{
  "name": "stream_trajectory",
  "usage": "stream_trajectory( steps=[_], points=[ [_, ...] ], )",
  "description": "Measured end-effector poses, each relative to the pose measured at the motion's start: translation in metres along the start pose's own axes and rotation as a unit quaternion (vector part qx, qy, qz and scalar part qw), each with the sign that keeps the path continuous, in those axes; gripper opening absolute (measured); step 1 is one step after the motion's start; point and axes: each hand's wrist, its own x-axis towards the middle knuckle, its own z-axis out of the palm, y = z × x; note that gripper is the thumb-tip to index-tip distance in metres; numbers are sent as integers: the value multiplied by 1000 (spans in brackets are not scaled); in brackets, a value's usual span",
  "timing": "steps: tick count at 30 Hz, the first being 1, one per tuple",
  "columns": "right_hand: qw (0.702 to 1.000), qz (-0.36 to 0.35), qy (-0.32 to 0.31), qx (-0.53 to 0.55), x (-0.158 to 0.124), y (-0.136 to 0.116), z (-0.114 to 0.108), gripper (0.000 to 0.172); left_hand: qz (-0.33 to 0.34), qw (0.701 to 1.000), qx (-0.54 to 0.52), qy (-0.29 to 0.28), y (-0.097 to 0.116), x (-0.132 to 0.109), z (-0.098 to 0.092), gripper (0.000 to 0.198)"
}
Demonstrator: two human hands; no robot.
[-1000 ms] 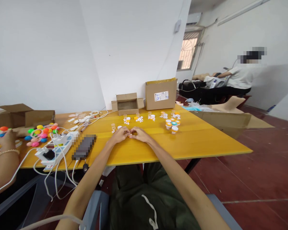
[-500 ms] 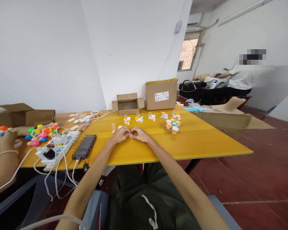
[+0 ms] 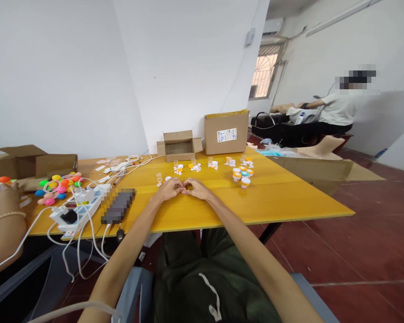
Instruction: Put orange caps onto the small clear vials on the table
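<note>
My left hand (image 3: pixel 169 189) and my right hand (image 3: pixel 195 188) meet fingertip to fingertip just above the yellow table (image 3: pixel 272 202). Both are closed in a pinch around something too small and too covered to name. Just beyond my left hand stands a small clear cup (image 3: pixel 159 177), and a white round lid (image 3: pixel 168 178) shows partly behind the fingers. Farther back lie several little heaps of white pieces (image 3: pixel 196 168), with clear cups and orange or white lids among them. To the right of my right hand sits a cluster of lidded small jars (image 3: pixel 245 181).
An open cardboard box (image 3: pixel 179 148) and a closed carton (image 3: pixel 226 133) stand at the back. Left of me are a phone (image 3: pixel 118 206), a power strip (image 3: pixel 87 211) with trailing cables and colourful balls (image 3: pixel 61 184). A co-worker's hand (image 3: pixel 8 197) is at far left; another person sits back right.
My hands stay together in nearly the same place, with only slight finger movement. The co-worker's hand at far left has shifted slightly.
</note>
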Motion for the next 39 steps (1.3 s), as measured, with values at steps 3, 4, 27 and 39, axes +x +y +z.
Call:
stream_trajectory(
  steps=[3,4,27,39],
  points=[
    [1000,1,1,0,0,0,0,21,2,1000,5,1,0,1,0,11],
    [1000,0,2,0,0,0,0,21,3,1000,8,0,0,0,0,11],
    [1000,-6,7,-7,0,2,1,24,10,1000,28,2,1,-3,1,11],
    [1000,-2,3,-3,-1,0,-1,23,11,999,32,-1,1,-2,1,12]
  ],
)
